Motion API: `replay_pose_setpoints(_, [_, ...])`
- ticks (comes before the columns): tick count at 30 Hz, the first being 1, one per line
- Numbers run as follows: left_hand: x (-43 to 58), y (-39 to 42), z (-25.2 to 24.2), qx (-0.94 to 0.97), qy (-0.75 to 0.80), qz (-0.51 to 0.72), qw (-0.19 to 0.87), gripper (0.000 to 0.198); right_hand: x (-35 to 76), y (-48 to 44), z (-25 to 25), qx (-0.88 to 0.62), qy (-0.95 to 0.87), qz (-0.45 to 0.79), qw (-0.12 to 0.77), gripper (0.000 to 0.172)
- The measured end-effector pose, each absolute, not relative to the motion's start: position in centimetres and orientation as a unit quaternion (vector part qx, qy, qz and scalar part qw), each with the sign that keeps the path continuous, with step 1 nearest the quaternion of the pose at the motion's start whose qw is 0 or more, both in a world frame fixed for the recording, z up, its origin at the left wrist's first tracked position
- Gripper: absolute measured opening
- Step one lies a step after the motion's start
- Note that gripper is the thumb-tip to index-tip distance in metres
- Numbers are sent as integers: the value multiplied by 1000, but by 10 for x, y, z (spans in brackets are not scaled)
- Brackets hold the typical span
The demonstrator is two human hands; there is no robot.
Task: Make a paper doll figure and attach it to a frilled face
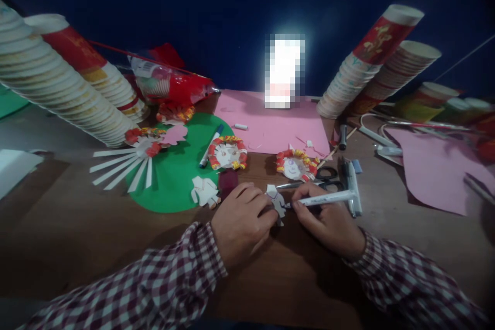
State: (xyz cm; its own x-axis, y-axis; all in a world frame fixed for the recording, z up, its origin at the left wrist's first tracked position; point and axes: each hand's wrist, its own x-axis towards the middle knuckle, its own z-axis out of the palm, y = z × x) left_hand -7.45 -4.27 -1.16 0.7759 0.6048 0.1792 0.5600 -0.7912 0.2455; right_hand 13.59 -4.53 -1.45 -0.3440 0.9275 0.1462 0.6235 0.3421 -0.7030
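Note:
My right hand (325, 221) grips a white marker (325, 199), its tip at the right edge of a small white paper cutout (275, 201) shaped like a garment, with purple lines on it. Curled over the left side of that cutout, my left hand (245, 219) presses it to the table; its fingertips are partly hidden. A second white clothes-shaped cutout (204, 191) lies left of my left hand, beside a dark red square (228, 182). Past the hands sit two paper faces, one (227, 154) with red and yellow trim, the other (294, 166) with a purple drawn face.
Tall paper cup stacks lean at left (58, 72) and right (363, 67). Black-handled scissors (328, 172) and more markers (353, 188) lie by my right hand. A green paper circle (166, 185), pink sheets (266, 124) and a bright pixelated screen (284, 72) are beyond.

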Motion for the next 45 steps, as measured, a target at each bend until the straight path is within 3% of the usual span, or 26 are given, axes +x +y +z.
replay_pose_setpoints(45, [-75, -44, -16, 925, 333, 137, 123, 15, 137, -47, -14, -510, -752, 305, 286, 8])
